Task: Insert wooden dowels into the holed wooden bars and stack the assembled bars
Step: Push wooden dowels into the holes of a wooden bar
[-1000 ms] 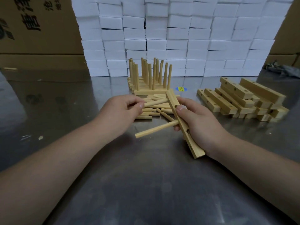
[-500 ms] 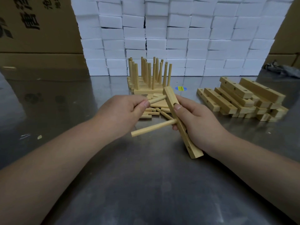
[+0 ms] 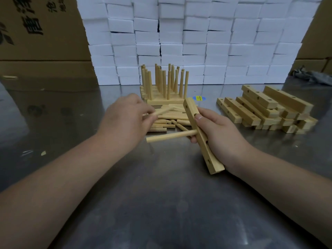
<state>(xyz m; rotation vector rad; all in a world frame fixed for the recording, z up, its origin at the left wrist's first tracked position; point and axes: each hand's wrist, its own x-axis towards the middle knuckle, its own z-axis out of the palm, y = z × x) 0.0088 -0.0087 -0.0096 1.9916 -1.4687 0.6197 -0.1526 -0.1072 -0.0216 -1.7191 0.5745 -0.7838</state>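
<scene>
Two hands: both are raised just over the steel table (image 3: 161,203), and each grips wood.
Right hand (image 3: 222,135): its fingers are wrapped round a holed wooden bar (image 3: 203,141), with the thumb (image 3: 198,117) pressed on the drilled face.
Bar's pose: tilted, its far end above the thumb and its near end low, beside the right wrist.
Inserted dowel (image 3: 171,136): seated in a hole just below the thumb and sticking out sideways toward the left hand; its free end hangs under the left fingers.
Left hand (image 3: 125,119): its fingertips are closed in a pinch on a second dowel (image 3: 163,111).
Second dowel's aim: its free end points at the upper part of the bar, near the right thumb and short of the wood.
Loose dowels (image 3: 167,124): these lie flat in a heap on the table, below and just beyond the left fingertips.
Assembled stack (image 3: 161,100): bars with many dowels standing upright, beyond both sets of fingers.
Empty holed bars (image 3: 260,108): piled well out from the back of the right hand.
Blue sticker (image 3: 197,98): on the table just past the bar's far end.
Backdrop: white foam blocks (image 3: 197,42) form a wall, with cardboard boxes (image 3: 36,33) outside the left hand.
</scene>
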